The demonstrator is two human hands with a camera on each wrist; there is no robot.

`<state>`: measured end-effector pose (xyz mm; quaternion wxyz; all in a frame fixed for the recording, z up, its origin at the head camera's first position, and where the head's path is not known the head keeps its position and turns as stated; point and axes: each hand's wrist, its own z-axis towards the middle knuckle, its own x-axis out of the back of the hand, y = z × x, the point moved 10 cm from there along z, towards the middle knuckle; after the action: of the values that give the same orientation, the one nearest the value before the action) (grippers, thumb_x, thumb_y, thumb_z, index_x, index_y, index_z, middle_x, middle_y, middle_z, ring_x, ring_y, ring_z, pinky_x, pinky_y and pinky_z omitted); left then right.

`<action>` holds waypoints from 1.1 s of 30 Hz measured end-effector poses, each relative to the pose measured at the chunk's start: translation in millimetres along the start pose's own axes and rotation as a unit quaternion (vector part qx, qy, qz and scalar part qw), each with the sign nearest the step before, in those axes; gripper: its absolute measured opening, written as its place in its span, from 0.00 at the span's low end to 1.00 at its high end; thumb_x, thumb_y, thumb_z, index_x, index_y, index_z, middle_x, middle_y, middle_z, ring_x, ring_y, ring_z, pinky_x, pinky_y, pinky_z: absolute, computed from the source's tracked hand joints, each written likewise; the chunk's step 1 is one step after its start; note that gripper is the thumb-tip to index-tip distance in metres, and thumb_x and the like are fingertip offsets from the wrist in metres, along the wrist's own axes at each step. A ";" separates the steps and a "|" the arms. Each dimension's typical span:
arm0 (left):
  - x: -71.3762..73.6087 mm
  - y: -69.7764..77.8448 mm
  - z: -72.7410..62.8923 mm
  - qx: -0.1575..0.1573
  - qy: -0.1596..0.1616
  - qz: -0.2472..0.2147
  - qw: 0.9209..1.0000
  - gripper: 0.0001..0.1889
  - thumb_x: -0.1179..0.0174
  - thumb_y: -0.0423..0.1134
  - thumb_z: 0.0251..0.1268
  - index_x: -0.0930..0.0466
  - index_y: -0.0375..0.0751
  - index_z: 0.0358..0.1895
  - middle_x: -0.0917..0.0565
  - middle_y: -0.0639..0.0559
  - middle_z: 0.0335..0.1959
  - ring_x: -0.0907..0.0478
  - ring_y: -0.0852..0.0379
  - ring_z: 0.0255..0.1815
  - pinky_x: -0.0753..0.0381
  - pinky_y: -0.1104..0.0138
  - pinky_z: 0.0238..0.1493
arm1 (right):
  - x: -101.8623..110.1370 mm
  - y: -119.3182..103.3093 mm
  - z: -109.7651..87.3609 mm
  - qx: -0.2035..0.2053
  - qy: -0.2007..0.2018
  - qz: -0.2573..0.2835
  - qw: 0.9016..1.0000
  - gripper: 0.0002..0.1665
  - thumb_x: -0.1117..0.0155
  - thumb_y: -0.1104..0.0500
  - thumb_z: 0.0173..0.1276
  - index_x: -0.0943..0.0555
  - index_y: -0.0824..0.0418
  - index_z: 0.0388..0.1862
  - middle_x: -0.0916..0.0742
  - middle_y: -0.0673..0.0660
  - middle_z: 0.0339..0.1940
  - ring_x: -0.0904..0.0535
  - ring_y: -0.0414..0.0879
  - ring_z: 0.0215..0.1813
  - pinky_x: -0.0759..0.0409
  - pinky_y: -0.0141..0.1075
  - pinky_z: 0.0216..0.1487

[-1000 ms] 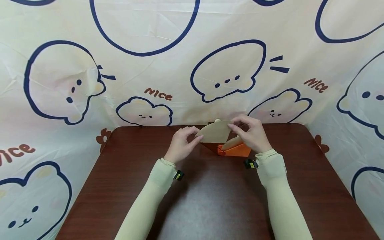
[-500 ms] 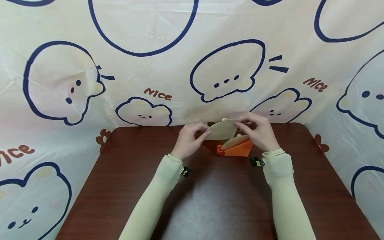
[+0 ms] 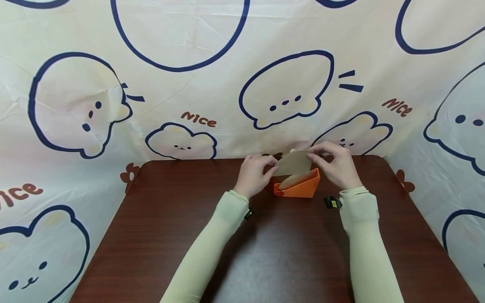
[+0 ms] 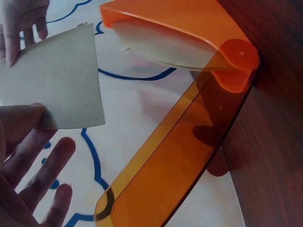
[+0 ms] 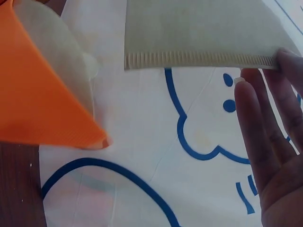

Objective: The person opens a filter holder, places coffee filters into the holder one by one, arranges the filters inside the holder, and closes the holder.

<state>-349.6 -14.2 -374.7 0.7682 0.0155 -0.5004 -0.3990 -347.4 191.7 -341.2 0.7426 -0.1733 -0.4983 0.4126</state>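
A tan paper coffee filter point(image 3: 293, 162) with a crimped edge is stretched between both hands, just above and behind an orange filter holder point(image 3: 304, 187). My left hand point(image 3: 253, 174) pinches its left end between thumb and forefinger, the other fingers spread in the left wrist view. At the opposite end, my right hand point(image 3: 336, 165) pinches a corner beside the crimped seam point(image 5: 199, 60). More filter paper point(image 4: 161, 47) sits inside the holder. Its see-through amber lid point(image 4: 165, 151) is swung open on the round hinge point(image 4: 240, 54); in the head view the left hand mostly hides it.
The holder stands near the back edge of a dark brown wooden table point(image 3: 288, 244). Right behind it hangs a pale cloth point(image 3: 227, 92) printed with cartoon bears, which also lines both sides.
Both hands have shifted right with the paper filter, the left one further, bringing the filter over the holder. The holder has stayed in place.
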 end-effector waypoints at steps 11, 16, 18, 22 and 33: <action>-24.6 11.1 6.0 -0.023 -0.029 0.081 0.996 0.05 0.35 0.43 0.73 0.10 0.52 0.44 0.09 0.59 0.40 0.17 0.57 0.44 0.24 0.57 0.59 | 1.8 19.6 -2.2 -0.004 0.004 -0.007 1.000 0.07 0.28 0.60 0.71 0.11 0.58 0.47 0.10 0.54 0.41 0.19 0.34 0.43 0.22 0.22 0.49; -35.2 16.7 5.4 -0.036 -0.040 0.113 0.992 0.04 0.36 0.43 0.74 0.11 0.54 0.42 0.11 0.61 0.36 0.18 0.58 0.42 0.25 0.58 0.61 | 1.3 29.5 -6.7 -0.016 -0.001 -0.015 1.000 0.08 0.29 0.59 0.72 0.11 0.58 0.47 0.10 0.57 0.45 0.18 0.45 0.48 0.25 0.23 0.52; -39.9 18.3 5.0 -0.040 -0.044 0.128 0.990 0.04 0.36 0.42 0.74 0.11 0.54 0.41 0.10 0.62 0.36 0.18 0.58 0.42 0.25 0.57 0.62 | 0.5 32.1 -8.4 -0.018 -0.004 -0.016 1.000 0.08 0.30 0.59 0.72 0.11 0.58 0.48 0.09 0.58 0.46 0.17 0.48 0.48 0.25 0.23 0.52; -46.3 20.4 3.6 -0.044 -0.047 0.157 0.986 0.05 0.36 0.43 0.74 0.11 0.55 0.42 0.10 0.63 0.37 0.18 0.59 0.42 0.25 0.58 0.62 | -1.6 35.5 -10.7 -0.022 -0.009 -0.018 1.000 0.09 0.29 0.59 0.72 0.12 0.58 0.49 0.09 0.59 0.46 0.16 0.50 0.46 0.25 0.19 0.49; -51.1 20.4 4.1 -0.030 -0.062 0.166 0.984 0.06 0.37 0.43 0.75 0.10 0.55 0.41 0.09 0.61 0.36 0.17 0.58 0.40 0.24 0.57 0.62 | -5.4 45.2 -12.4 -0.025 -0.019 -0.027 0.999 0.08 0.30 0.60 0.72 0.12 0.59 0.48 0.09 0.59 0.45 0.15 0.52 0.44 0.27 0.16 0.46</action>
<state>-349.9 33.4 -402.6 0.7913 -0.1157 -0.5309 -0.2805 -357.2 216.5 -380.2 0.7391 -0.1703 -0.5273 0.3830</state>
